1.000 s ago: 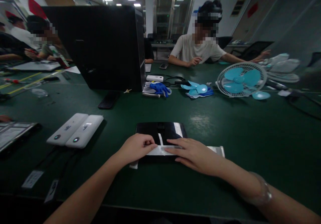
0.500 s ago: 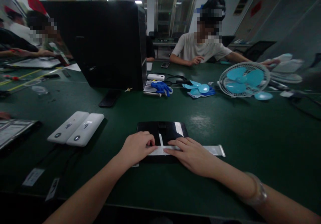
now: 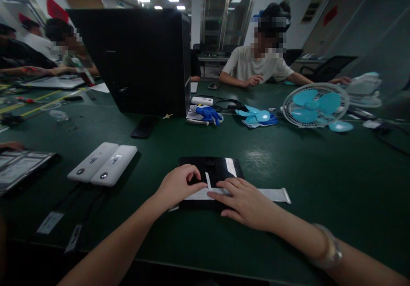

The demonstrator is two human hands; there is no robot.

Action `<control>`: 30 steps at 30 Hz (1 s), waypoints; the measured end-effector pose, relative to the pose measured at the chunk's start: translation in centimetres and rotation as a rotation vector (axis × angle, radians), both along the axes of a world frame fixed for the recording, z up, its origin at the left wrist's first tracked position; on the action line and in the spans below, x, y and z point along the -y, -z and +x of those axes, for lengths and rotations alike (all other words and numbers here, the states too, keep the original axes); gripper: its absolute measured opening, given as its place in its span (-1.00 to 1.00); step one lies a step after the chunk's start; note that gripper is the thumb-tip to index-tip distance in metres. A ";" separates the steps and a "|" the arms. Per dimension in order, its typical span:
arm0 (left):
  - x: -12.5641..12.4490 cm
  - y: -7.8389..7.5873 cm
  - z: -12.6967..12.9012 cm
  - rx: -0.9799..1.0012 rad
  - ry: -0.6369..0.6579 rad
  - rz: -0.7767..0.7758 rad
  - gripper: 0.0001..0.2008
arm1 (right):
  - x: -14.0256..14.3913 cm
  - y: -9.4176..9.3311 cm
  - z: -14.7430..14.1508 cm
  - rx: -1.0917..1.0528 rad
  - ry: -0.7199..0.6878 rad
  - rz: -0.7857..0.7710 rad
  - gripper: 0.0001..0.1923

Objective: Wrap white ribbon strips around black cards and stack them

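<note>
A flat black panel lies on the green table in front of me, with a glossy white reflection or patch at its upper right. Across it runs a pale flat ribbon cable, its right end with a connector past the panel's edge. A narrow white strip stands crosswise to the cable near the middle. My left hand is over the panel's left side, thumb stretched toward the strip and apart from the bent fingers. My right hand rests open on the cable, fingertips at the strip's lower end.
Two white power banks with cables lie to the left. Behind stand a large black computer case, a dark phone, blue gloves, loose fan blades and a fan grille. A person sits opposite.
My left thumb has moved a little right toward the strip, and its gap to the fingers has widened. My right hand's lower finger has spread out. The view has shifted slightly.
</note>
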State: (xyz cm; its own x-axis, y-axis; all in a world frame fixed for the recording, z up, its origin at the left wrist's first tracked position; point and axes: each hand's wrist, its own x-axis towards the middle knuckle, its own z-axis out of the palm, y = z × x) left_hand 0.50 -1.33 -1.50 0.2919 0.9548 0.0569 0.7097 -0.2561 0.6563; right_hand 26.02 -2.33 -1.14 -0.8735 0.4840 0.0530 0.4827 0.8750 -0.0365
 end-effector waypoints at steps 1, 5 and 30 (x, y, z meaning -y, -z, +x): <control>-0.1 0.0 0.0 0.086 -0.019 -0.012 -0.73 | 0.0 0.1 0.0 -0.008 -0.002 -0.006 -0.47; -0.5 0.0 -0.4 0.513 -0.085 -0.099 -0.72 | -0.2 0.1 0.3 -0.016 -0.018 -0.017 -0.44; -1.5 0.1 -1.5 1.282 -0.334 -0.397 -0.68 | -2.6 0.5 3.2 0.025 0.160 -0.211 0.00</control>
State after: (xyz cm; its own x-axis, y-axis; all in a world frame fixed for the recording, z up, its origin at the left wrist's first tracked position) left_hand -1.02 0.20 -1.56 -0.0008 0.9836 -0.1803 -0.4488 0.1607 0.8791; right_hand 29.20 0.28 -1.63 -0.7846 0.6143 -0.0844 0.6175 0.7616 -0.1966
